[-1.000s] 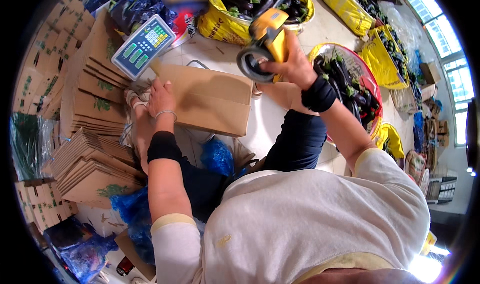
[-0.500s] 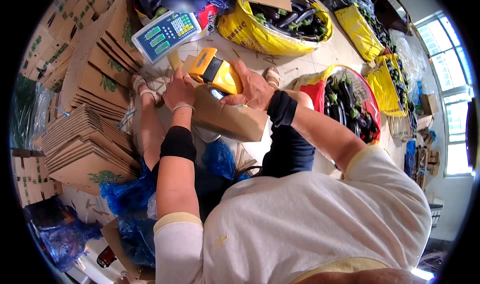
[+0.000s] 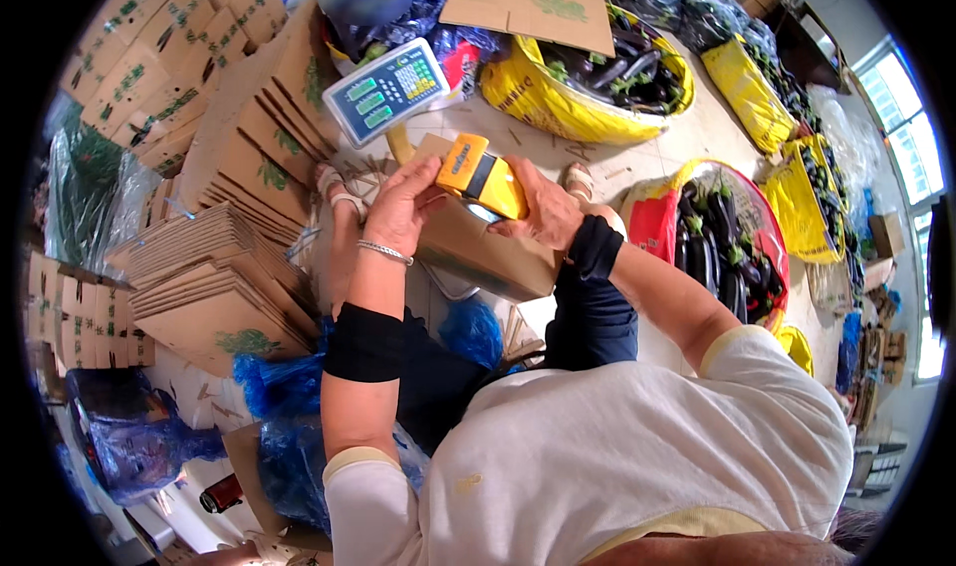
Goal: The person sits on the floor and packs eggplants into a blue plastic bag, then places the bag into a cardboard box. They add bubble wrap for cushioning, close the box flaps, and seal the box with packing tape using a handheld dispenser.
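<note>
My right hand (image 3: 546, 206) is wrapped round the right end of a yellow tape dispenser (image 3: 485, 180) with a black band across it. Beside the dispenser's left end is my left hand (image 3: 403, 206), its fingers curled in and their tips close to the yellow body. Whatever those fingers pinch, if anything, is too small to make out. Under both hands stands a brown cardboard box (image 3: 488, 252), tilted in the view between my legs. The dispenser is held just over the box's upper side; whether they touch is hard to see.
A scale display (image 3: 386, 90) rises beyond the box. Flattened cartons (image 3: 214, 287) are stacked at left. Yellow sacks of eggplants (image 3: 588, 98) stand ahead, a cardboard sheet (image 3: 528, 8) over one. At right is a red-rimmed sack (image 3: 652, 213) of eggplants. Blue plastic (image 3: 284, 382) lies near my legs.
My left hand has lifted off the box and turned, its fingers now curled by the dispenser's left end. The dispenser has tilted in my right hand. The whole view has shifted slightly.
</note>
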### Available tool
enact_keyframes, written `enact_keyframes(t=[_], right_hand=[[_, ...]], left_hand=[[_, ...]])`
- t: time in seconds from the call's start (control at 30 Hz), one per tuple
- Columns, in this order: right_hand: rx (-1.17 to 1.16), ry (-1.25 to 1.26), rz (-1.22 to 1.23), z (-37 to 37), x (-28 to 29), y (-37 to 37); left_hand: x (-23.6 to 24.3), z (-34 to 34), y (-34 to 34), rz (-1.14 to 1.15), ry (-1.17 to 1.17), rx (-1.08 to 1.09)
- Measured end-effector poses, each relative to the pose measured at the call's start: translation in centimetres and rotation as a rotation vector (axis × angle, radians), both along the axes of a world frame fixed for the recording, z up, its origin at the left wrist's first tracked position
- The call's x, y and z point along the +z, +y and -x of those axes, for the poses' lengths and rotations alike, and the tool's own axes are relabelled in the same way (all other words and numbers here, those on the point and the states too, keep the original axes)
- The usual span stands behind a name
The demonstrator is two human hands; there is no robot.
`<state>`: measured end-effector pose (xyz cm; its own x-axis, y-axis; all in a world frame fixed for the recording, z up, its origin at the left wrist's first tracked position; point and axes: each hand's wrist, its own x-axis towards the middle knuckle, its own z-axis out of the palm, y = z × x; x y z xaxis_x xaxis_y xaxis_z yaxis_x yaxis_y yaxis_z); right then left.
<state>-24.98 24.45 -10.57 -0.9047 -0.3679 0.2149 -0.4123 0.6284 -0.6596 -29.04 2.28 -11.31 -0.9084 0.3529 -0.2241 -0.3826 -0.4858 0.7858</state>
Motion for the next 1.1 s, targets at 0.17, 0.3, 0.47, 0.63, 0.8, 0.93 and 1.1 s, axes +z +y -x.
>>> enact_keyframes(t=[0.17,0.3,0.47,0.63,0.8,0.93,1.1], right_hand=[[0.037,-0.014,-0.036,-0.3,1.2,-1.1],[0.028,0.010,-0.064,-0.3,1.3,-1.2],[0.049,0.027,-0.131,0.2,2.1,-2.1],[0.061,0.038,-0.205,1.1,2.4,-3.0],[0.079,-0.010,-0.303,2.9,3.5,-4.6],[0.063,-0.028,-0.346,3.4,3.8,-4.8],[-0.046,-0.205,-0.542,0.5,5.4,-1.6]], left_hand=[[0.7,0.4,-1.3,0.138,0.016,0.010],[0.2,0.7,-1.4,0.035,0.011,-0.052],[-1.0,1.2,-1.5,-0.146,-0.142,-0.078],[-4.7,3.3,-0.8,-0.172,-0.213,0.155],[-5.5,5.4,-1.0,-0.024,-0.193,0.416],[-7.2,9.5,-3.6,0.002,-0.127,0.319],[-9.4,15.1,-12.1,0.332,-0.232,0.610]])
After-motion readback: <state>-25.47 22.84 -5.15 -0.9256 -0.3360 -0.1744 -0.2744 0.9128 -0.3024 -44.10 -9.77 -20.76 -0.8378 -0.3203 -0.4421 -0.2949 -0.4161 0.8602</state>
